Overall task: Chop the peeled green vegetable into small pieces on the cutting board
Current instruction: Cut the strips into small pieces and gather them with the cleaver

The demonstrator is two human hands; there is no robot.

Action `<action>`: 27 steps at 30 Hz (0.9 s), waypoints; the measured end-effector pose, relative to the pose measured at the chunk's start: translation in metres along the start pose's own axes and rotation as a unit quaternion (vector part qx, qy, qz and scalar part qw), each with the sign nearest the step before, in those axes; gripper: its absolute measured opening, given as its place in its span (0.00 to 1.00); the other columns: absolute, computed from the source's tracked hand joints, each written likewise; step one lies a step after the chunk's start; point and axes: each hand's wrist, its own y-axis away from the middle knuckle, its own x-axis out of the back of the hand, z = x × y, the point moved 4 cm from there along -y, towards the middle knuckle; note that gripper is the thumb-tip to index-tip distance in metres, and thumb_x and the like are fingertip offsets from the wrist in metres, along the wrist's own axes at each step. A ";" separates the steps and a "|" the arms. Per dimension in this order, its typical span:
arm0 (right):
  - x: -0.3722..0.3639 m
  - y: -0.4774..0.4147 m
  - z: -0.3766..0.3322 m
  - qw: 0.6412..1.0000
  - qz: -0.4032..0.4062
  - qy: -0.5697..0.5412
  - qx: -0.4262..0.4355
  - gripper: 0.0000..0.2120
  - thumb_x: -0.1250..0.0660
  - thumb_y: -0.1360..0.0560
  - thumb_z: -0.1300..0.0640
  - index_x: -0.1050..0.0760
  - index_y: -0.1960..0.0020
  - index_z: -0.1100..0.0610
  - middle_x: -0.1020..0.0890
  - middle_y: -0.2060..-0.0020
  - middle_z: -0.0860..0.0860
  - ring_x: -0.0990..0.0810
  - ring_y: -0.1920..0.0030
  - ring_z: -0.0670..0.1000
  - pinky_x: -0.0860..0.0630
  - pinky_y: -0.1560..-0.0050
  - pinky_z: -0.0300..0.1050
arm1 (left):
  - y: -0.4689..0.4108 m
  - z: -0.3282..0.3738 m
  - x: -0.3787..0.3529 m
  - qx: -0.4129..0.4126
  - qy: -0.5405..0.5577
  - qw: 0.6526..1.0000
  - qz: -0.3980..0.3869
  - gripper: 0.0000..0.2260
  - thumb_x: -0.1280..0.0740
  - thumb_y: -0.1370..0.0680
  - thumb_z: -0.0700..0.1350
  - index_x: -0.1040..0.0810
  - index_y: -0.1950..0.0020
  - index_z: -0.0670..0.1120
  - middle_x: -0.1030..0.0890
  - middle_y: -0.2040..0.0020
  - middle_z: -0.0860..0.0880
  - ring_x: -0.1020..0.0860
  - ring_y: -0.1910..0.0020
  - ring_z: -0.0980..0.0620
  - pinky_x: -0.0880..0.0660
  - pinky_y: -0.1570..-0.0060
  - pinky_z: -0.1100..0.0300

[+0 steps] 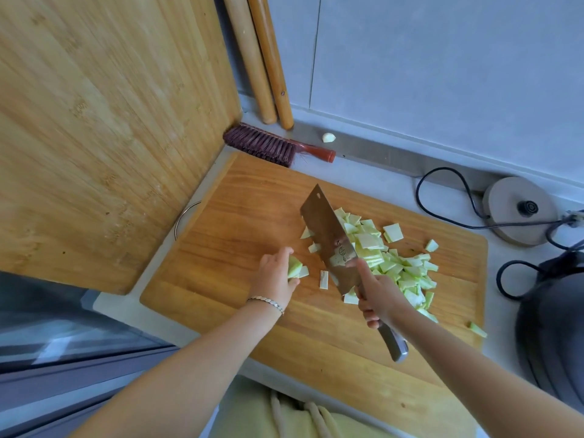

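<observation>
A wooden cutting board (240, 222) lies flat on the counter. My left hand (275, 275) grips a small remaining piece of pale green vegetable (294, 267) near the board's middle. My right hand (377, 295) is shut on the handle of a cleaver (328, 238), whose wide blade is tilted and lifted between my two hands. A heap of small cut green pieces (401, 263) lies to the right of the blade, with a few loose pieces (324, 279) under and left of it. One stray piece (477, 329) rests at the board's right edge.
A large bamboo board (104, 121) leans upright at the left. A brush (271, 145), two rolling pins (262, 61) and a garlic clove (328, 138) sit at the back wall. A kettle base (518, 210) with a black cord and a dark pot (556, 327) stand at the right.
</observation>
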 end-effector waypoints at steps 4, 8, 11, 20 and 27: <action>0.002 0.012 -0.006 0.999 -0.008 0.010 0.031 0.28 0.48 0.23 0.36 0.40 0.72 0.55 0.38 0.82 0.48 0.40 0.81 0.49 0.40 0.77 0.37 | 0.001 -0.008 -0.001 -0.017 0.029 0.999 0.023 0.26 0.29 0.28 0.46 0.35 0.33 0.45 0.29 0.35 0.48 0.32 0.35 0.49 0.31 0.39 0.58; -0.001 0.026 -0.016 0.998 -0.022 0.017 0.051 0.28 0.48 0.23 0.36 0.39 0.73 0.56 0.39 0.82 0.48 0.41 0.82 0.48 0.41 0.76 0.37 | 0.006 -0.021 0.006 -0.044 0.058 0.993 0.097 0.21 0.27 0.30 0.46 0.26 0.40 0.45 0.25 0.42 0.48 0.26 0.43 0.49 0.24 0.48 0.54; -0.005 0.036 -0.024 0.998 -0.030 0.033 0.052 0.28 0.49 0.23 0.37 0.38 0.72 0.56 0.38 0.83 0.47 0.40 0.83 0.48 0.40 0.76 0.37 | 0.007 -0.024 0.004 -0.061 0.083 0.989 0.108 0.15 0.27 0.31 0.41 0.21 0.45 0.43 0.21 0.47 0.46 0.22 0.49 0.47 0.21 0.54 0.51; -0.020 0.048 -0.032 0.994 -0.035 0.087 0.057 0.28 0.49 0.23 0.36 0.35 0.69 0.58 0.36 0.83 0.47 0.38 0.83 0.48 0.38 0.77 0.37 | 0.009 -0.027 -0.003 -0.101 0.092 0.980 0.144 0.11 0.24 0.36 0.36 0.18 0.55 0.39 0.17 0.53 0.43 0.18 0.57 0.44 0.19 0.64 0.50; -0.025 0.046 -0.035 0.991 -0.032 0.113 0.056 0.28 0.50 0.22 0.37 0.35 0.70 0.57 0.35 0.80 0.50 0.38 0.82 0.49 0.37 0.78 0.37 | 0.011 -0.022 -0.002 -0.097 0.111 0.981 0.128 0.11 0.24 0.37 0.34 0.19 0.57 0.36 0.18 0.54 0.40 0.19 0.58 0.45 0.22 0.63 0.64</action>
